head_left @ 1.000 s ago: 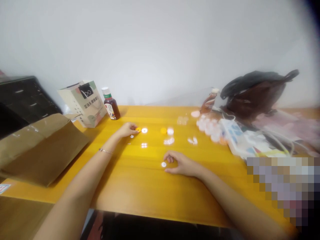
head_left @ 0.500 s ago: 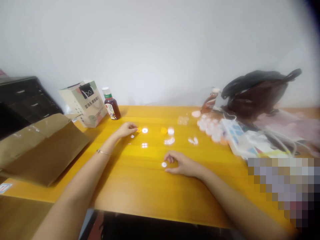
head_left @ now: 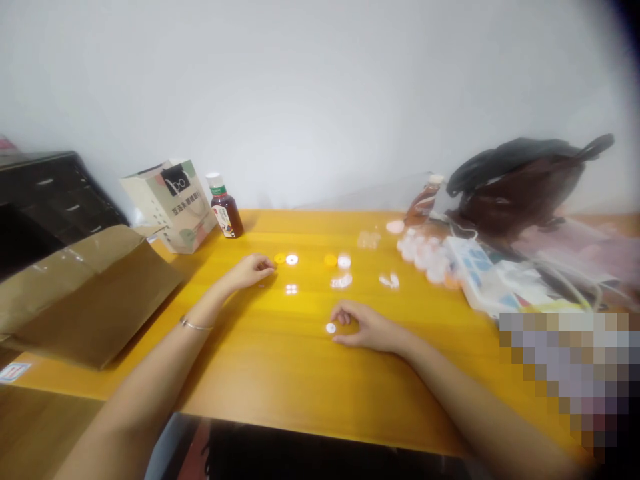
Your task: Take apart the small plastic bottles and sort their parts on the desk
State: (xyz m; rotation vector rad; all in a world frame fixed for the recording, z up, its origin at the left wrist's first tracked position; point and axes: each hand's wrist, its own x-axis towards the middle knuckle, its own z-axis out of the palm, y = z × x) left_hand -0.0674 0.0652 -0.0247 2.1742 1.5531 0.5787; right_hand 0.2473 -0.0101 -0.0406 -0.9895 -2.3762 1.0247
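My left hand is at the left middle of the yellow table, its fingers pinched together just below a yellow ring; what they hold, if anything, is hidden. Right of that ring lies a white ring. My right hand rests on the table with thumb and fingers apart, beside a small white disc. Farther back lie a yellow disc and a white round piece. Small white pieces and curved white pieces lie between the hands and the rings.
A brown paper bag, a printed bag and a dark red bottle stand left. At right are another bottle, a cluster of pale round items, a white-and-blue box and a dark bag.
My left hand has moved from the yellow ring slightly toward me, over where a small white piece lay; that piece no longer shows. My right hand stays beside the white disc.
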